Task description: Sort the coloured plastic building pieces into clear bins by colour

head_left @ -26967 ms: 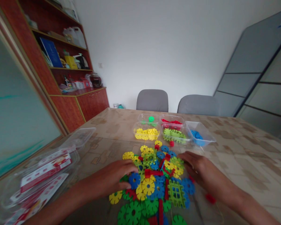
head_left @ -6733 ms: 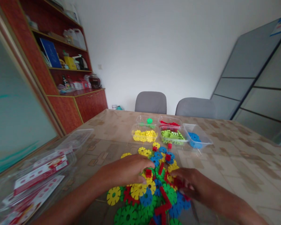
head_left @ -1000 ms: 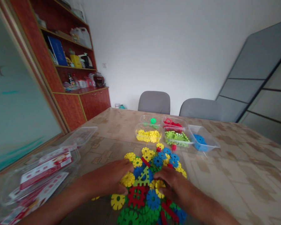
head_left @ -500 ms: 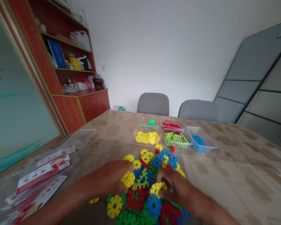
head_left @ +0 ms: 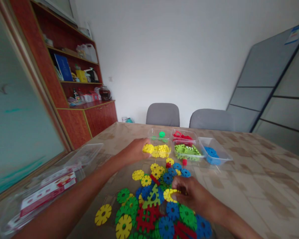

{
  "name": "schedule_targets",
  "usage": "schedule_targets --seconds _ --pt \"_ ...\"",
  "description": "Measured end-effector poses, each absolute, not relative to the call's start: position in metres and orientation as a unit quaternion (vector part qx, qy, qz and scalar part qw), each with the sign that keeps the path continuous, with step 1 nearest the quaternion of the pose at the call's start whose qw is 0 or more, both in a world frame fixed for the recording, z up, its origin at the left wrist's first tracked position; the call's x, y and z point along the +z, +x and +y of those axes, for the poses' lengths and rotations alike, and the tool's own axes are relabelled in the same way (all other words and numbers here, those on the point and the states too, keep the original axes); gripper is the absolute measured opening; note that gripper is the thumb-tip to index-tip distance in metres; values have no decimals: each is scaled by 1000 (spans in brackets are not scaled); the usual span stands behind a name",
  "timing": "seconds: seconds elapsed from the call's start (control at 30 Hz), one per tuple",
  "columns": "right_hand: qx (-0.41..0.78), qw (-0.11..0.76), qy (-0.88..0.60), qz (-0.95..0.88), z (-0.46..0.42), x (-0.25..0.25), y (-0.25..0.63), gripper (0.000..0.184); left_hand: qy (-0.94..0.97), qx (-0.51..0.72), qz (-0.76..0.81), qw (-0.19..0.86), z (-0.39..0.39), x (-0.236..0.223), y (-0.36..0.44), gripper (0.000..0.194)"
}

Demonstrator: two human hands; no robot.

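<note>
My left hand [head_left: 137, 150] reaches to the left wall of the clear container [head_left: 169, 150] of yellow pieces. Its fingers are closed on yellow notched discs [head_left: 148, 148] at the rim. My right hand [head_left: 191, 192] pinches more yellow notched discs [head_left: 169, 195] just above the pile. Under and around them lie blue notched discs [head_left: 166, 227], green notched discs [head_left: 188, 214], a red square lattice piece [head_left: 147, 217] and a light-green triangular piece [head_left: 153, 197]. Loose yellow discs [head_left: 124, 226] lie on the pile's left side. How many discs each hand holds is hidden.
Beyond the pile stand containers of light-green pieces [head_left: 188, 151], red pieces [head_left: 181, 135], blue discs [head_left: 211, 153] and green discs [head_left: 161, 134]. Plastic lids and printed cards [head_left: 48, 192] lie at the left. Two grey chairs [head_left: 162, 114] stand behind the table [head_left: 259, 172].
My left hand has moved from the pile's left side up to the yellow container, carrying yellow discs. My right hand stays over the pile, now gripping yellow discs.
</note>
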State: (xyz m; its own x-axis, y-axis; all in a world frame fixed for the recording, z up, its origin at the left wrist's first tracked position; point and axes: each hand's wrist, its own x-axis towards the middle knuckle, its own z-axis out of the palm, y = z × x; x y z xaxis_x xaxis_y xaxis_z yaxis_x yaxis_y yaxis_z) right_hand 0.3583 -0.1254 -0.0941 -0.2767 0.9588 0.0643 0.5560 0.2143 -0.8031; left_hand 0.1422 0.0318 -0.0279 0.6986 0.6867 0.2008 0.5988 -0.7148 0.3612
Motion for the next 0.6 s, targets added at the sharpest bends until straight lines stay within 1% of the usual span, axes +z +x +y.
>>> schedule_targets --seconds 0.13,0.27,0.4,0.47,0.5,0.6 --pt "339 296 -532 -717 -128 -92 360 16 904 174 372 116 65 -26 170 30" --pt "334 320 -535 -707 -128 -91 367 23 904 166 378 109 58 -31 165 30" --pt "311 353 -539 -699 -123 -90 376 30 908 132 382 113 19 -41 113 36" --pt "295 370 -551 -687 -116 -88 379 32 905 78 401 120 -5 -51 74 43" --pt "286 378 -558 -681 -111 -86 381 33 896 43 425 119 -16 -59 54 49" --pt "253 396 -580 -666 -85 -78 383 28 877 -2 465 120 -43 -87 -1 66"
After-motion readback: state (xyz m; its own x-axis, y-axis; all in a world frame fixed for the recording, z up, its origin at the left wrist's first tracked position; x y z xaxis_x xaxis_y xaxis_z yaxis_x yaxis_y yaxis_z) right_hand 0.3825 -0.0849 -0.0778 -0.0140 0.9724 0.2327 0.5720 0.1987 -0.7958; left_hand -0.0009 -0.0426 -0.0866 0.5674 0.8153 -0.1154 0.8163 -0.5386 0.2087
